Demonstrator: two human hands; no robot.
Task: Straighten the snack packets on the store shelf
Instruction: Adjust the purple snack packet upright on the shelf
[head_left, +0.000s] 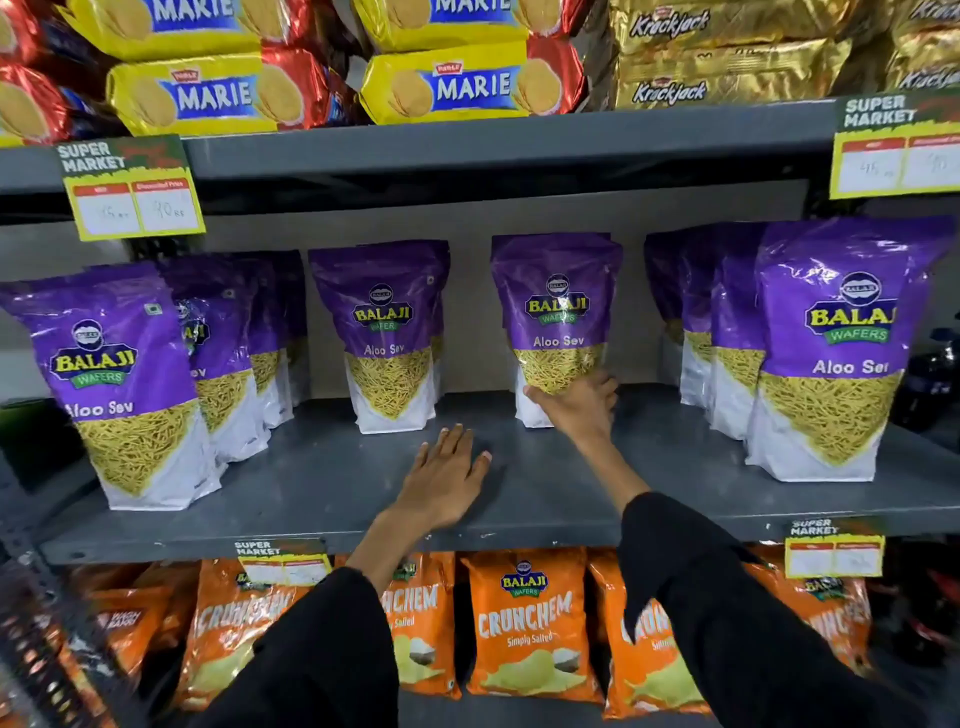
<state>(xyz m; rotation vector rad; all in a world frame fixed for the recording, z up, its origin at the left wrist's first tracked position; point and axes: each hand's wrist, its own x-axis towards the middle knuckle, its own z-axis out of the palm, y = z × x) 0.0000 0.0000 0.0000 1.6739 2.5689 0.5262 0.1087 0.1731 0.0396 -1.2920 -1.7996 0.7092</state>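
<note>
Your right hand grips the base of the glossy purple Aloo Sev pouch at one o'clock on the grey metal shelf, apparently to square it, while your left hand rests flat and empty, likely for support.

Purple over white on the Aloo Sev packets, with a yellow window of sev strands, a yellow logo and a green band. Grey on the middle shelf. Orange with white lettering on the Crunchem bags at 6 o'clock. Yellow, blue and red on the Marie packs at 12 o'clock; gold on the Krackjack packs at 1 o'clock. Yellow, green and red on the price tags. Black on both sleeves.
</note>
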